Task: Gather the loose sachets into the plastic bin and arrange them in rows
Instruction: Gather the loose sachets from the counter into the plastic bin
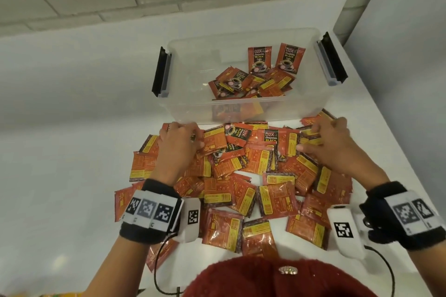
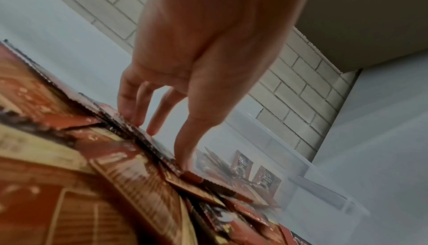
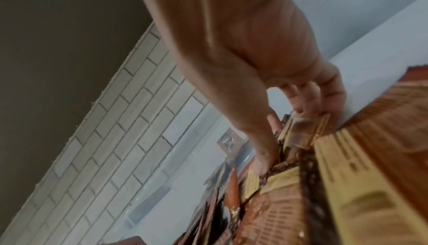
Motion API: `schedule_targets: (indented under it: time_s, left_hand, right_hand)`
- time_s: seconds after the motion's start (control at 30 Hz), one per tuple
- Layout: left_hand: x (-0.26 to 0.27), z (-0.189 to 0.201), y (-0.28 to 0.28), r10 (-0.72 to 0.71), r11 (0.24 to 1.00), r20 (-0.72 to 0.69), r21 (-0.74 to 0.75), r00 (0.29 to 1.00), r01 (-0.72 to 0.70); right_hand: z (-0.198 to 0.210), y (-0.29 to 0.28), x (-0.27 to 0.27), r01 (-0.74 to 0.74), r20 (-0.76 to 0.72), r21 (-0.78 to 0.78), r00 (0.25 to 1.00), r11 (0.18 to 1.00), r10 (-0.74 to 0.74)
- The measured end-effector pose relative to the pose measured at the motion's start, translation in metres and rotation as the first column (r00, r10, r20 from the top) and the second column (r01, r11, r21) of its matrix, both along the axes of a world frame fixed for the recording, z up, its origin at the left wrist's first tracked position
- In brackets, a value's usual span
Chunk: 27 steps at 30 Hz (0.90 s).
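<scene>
Both hands palm-down on the loose sachets [image 1: 243, 190] heaped mid-frame on the desk [image 1: 60, 128], just below the plastic bin [image 1: 243, 108]. My left hand [image 1: 177, 146] sits at the pile's upper left, fingers [image 2: 129, 102] relaxed, tips resting on sachet edges. My right hand [image 1: 334, 142], upper right, pinches a small stack between thumb and curled fingers [image 3: 308, 100]. A few sachets already lie in the bin.

The fingertips of the left hand [image 1: 179, 142] were hidden among the sachets [image 1: 231, 190]. Sachets behind the bin [image 1: 241, 113] wall were blurred by the plastic. In both wrist views the sachet print was smeared, and the right hand's [image 3: 266, 93] grasp could not be judged.
</scene>
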<state>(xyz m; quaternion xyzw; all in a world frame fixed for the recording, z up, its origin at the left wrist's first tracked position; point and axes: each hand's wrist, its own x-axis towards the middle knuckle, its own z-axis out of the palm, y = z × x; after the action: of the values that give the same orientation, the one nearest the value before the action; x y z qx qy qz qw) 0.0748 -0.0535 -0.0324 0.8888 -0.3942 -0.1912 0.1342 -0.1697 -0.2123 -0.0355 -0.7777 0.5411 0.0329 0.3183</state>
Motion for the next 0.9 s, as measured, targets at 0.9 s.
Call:
schedule_targets:
  time_s: [0.9]
  left_hand:
    - [0.0,0.015,-0.003,0.049,0.994,-0.403,-0.07,0.914,-0.084]
  right_hand:
    - [0.001,-0.054,-0.013,0.193,0.189,0.282,0.949,0.94,-0.252]
